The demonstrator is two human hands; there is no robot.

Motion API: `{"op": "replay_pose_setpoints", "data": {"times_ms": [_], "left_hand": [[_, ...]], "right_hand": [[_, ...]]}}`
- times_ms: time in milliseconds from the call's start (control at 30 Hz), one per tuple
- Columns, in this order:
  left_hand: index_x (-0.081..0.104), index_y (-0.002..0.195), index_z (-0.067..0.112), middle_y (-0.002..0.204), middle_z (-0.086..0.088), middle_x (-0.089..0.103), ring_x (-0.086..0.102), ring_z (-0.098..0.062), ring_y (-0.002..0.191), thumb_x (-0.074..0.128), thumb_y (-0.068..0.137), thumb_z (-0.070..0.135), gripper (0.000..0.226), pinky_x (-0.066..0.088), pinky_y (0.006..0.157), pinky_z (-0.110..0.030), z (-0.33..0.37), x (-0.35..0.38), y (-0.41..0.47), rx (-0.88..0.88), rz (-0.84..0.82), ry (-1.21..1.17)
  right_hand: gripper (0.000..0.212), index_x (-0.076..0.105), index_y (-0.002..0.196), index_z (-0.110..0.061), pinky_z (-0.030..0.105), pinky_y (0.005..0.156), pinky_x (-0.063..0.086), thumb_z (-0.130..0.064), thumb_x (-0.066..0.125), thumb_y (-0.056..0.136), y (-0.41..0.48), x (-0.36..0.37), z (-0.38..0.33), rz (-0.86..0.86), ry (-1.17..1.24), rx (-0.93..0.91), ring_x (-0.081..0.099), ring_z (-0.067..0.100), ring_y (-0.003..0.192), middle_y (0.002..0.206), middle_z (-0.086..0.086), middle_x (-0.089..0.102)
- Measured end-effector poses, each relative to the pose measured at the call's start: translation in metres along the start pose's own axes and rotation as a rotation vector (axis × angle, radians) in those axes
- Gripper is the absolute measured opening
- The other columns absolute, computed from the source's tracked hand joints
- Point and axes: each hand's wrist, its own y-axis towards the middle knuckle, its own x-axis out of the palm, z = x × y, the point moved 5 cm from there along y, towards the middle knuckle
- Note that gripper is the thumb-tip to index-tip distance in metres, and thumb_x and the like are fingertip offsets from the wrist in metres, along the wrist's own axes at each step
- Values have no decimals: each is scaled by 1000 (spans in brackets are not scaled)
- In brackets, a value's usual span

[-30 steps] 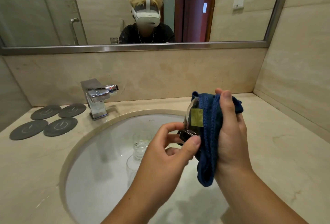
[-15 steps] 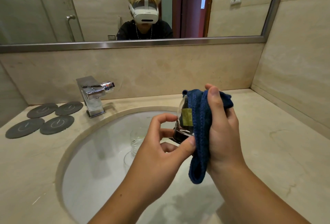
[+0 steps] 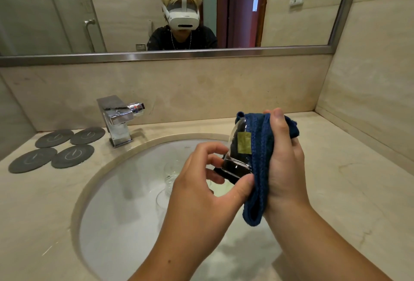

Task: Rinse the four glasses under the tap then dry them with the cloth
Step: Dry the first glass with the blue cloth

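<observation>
Head view: you hold one glass (image 3: 237, 157) tipped over the sink (image 3: 107, 202). Your left hand (image 3: 197, 193) pinches its thick bottom between thumb and fingers. Your right hand (image 3: 285, 168) grips the one blue cloth (image 3: 257, 193), which wraps round the glass. One yellow sticker (image 3: 244, 146) is on the glass; no words can be read on it. Two more glasses (image 3: 172, 169) sit in the sink, partly behind your left hand. That makes three. Four dark round coasters (image 3: 54, 138) lie on the counter (image 3: 336, 180), left of the one tap (image 3: 116, 121).
</observation>
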Motion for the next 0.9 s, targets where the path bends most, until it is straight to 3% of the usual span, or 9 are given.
{"op": "replay_pose_setpoints", "data": {"times_ms": [167, 267, 367, 467, 567, 633, 733, 833, 900], "left_hand": [[66, 108, 48, 107, 19, 72, 64, -9, 67, 87, 82, 42, 34, 56, 70, -23, -10, 1, 3, -171, -97, -233], [71, 114, 43, 108, 4, 77, 64, -17, 70, 82, 81, 47, 35, 57, 76, -32, -22, 5, 5, -314, -220, -440], [71, 124, 35, 114, -4, 77, 65, -23, 84, 76, 85, 49, 42, 57, 87, -42, -27, 7, 3, -421, -345, -574], [68, 121, 47, 113, 8, 77, 71, -12, 94, 71, 88, 65, 38, 59, 94, -41, -24, 3, 6, -341, -306, -390], [58, 123, 56, 114, 26, 66, 67, 3, 102, 67, 83, 64, 42, 54, 83, -19, -6, -5, 5, -78, -66, -53], [59, 123, 52, 116, 29, 67, 66, 4, 106, 70, 88, 47, 38, 54, 83, -23, 7, -5, 1, 53, 2, -7], [66, 115, 49, 112, 26, 73, 71, 1, 104, 74, 94, 32, 28, 57, 85, -26, 7, -5, 1, 53, -8, -132], [69, 108, 49, 110, 16, 78, 75, -7, 100, 71, 95, 35, 18, 58, 85, -30, -1, -4, 5, -34, -42, -277], [71, 105, 47, 106, 11, 80, 77, -10, 94, 69, 94, 41, 12, 60, 87, -39, -5, -5, 7, -72, -34, -319]], "right_hand": [[40, 73, 99, -23, 59, 95, 58, -58, 79, 82, -2, 2, -2, -40, 8, -41, 72, 28, 87, 95, 7, 76], [36, 73, 98, -23, 54, 86, 56, -56, 76, 84, 0, 7, -1, -105, 39, -36, 71, 30, 86, 96, 7, 76], [48, 70, 111, -17, 49, 81, 60, -55, 74, 82, 1, 8, -3, -135, 38, -36, 72, 29, 86, 103, 11, 78], [57, 70, 117, -11, 66, 98, 57, -56, 78, 83, 2, 6, -4, -88, -2, -72, 73, 40, 98, 120, 23, 75], [58, 72, 113, -15, 73, 100, 52, -61, 81, 78, 2, 2, -3, -33, -34, -113, 73, 45, 110, 121, 24, 74], [59, 73, 112, -20, 69, 102, 54, -65, 79, 74, 1, 4, -5, -48, -98, -175, 73, 40, 112, 117, 16, 77], [56, 71, 116, -26, 57, 101, 57, -65, 75, 76, -2, 8, -8, -87, -158, -266, 74, 29, 111, 111, 3, 78], [50, 67, 118, -33, 36, 89, 57, -63, 72, 78, -5, 12, -10, -150, -229, -321, 74, 15, 103, 104, -11, 77], [49, 65, 120, -35, 40, 89, 58, -62, 72, 80, -8, 13, -8, -185, -263, -330, 74, 18, 102, 105, -9, 76]]}}
